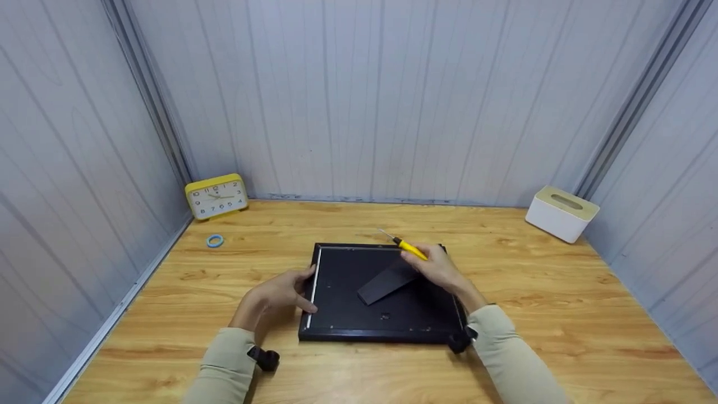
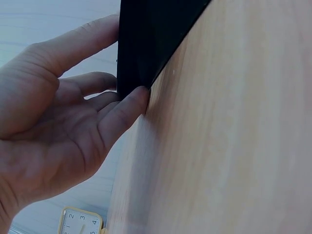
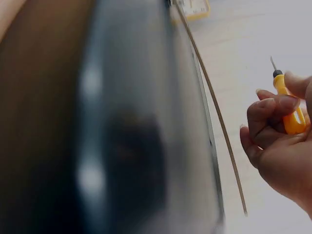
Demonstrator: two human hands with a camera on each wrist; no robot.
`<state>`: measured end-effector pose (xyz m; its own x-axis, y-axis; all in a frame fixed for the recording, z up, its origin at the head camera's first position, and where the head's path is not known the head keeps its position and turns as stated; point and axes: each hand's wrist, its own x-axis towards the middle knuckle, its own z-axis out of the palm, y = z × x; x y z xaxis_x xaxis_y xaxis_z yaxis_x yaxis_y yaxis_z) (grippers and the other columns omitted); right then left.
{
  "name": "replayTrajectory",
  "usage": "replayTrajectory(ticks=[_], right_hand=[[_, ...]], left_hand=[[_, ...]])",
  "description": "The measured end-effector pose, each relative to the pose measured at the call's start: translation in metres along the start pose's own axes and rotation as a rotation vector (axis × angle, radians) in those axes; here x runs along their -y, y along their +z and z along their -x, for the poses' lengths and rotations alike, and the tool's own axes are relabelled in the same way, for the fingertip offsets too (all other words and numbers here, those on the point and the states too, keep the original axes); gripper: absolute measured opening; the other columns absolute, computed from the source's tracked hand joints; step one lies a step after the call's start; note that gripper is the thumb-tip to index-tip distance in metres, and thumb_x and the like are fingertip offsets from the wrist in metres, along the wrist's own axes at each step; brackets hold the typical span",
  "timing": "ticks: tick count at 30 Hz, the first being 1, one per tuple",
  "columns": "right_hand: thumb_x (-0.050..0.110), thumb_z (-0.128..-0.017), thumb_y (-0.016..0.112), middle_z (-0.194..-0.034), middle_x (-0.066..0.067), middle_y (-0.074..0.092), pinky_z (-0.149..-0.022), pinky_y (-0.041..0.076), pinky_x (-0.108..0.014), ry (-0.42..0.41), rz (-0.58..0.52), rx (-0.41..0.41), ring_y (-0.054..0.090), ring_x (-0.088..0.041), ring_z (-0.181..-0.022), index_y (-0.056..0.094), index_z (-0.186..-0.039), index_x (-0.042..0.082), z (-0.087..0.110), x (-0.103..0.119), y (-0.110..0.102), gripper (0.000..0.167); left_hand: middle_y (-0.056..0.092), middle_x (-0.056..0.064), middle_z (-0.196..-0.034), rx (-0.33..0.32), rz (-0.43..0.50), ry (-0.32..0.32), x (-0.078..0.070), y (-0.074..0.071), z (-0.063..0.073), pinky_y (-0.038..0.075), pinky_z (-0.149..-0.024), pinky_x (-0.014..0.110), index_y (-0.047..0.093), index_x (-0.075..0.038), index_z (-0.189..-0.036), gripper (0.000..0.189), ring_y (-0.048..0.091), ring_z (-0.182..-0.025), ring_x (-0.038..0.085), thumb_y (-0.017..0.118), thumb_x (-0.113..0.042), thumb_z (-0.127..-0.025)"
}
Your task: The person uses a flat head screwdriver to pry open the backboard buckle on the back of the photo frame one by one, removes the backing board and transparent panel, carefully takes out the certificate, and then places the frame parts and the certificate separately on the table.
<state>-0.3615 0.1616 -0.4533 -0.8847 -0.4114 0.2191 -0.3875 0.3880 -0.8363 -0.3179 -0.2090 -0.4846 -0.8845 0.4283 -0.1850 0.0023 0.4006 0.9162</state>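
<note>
A black picture frame (image 1: 342, 280) lies back side up on the wooden table, its easel stand (image 1: 387, 283) slanting across the backing. My left hand (image 1: 280, 292) holds the frame's left edge, thumb over the rim; in the left wrist view, that hand (image 2: 73, 112) touches the dark edge of the frame (image 2: 151, 39). Above the frame's upper right part, my right hand (image 1: 440, 266) grips a small yellow screwdriver (image 1: 412, 248), its metal tip pointing up and left. The right wrist view shows the screwdriver (image 3: 287, 102) in the curled fingers, with the frame blurred close by.
A yellow alarm clock (image 1: 217, 197) stands at the back left, with a light blue ring (image 1: 214, 240) in front of it. At the back right is a white tissue box (image 1: 561, 216) with a wooden lid. Pale panel walls (image 1: 364, 101) enclose the table.
</note>
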Motion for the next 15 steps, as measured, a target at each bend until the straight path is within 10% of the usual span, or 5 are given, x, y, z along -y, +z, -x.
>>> replayTrajectory(ticks=[7,15], right_hand=[[0.022,-0.071,0.093,-0.077,-0.006,0.046,-0.054,0.036,-0.021,0.092,0.049,0.102,0.041,-0.014,-0.063,0.049,-0.138,-0.006,0.034,-0.036,-0.045,0.085],[0.025,-0.063,0.097,-0.133,-0.022,0.05,-0.103,0.039,-0.049,0.097,0.182,0.252,0.048,-0.033,-0.118,0.029,-0.151,-0.005,0.066,-0.057,-0.061,0.115]], left_hand=[[0.013,0.021,-0.163,0.013,-0.002,0.014,0.001,0.002,-0.004,0.023,-0.118,0.045,0.017,0.001,-0.158,0.111,0.017,-0.149,0.034,0.087,0.001,-0.072],[0.014,0.024,-0.162,0.021,-0.052,0.031,0.004,-0.003,-0.002,0.022,-0.118,0.047,0.019,0.003,-0.156,0.106,0.017,-0.148,0.038,0.086,0.001,-0.074]])
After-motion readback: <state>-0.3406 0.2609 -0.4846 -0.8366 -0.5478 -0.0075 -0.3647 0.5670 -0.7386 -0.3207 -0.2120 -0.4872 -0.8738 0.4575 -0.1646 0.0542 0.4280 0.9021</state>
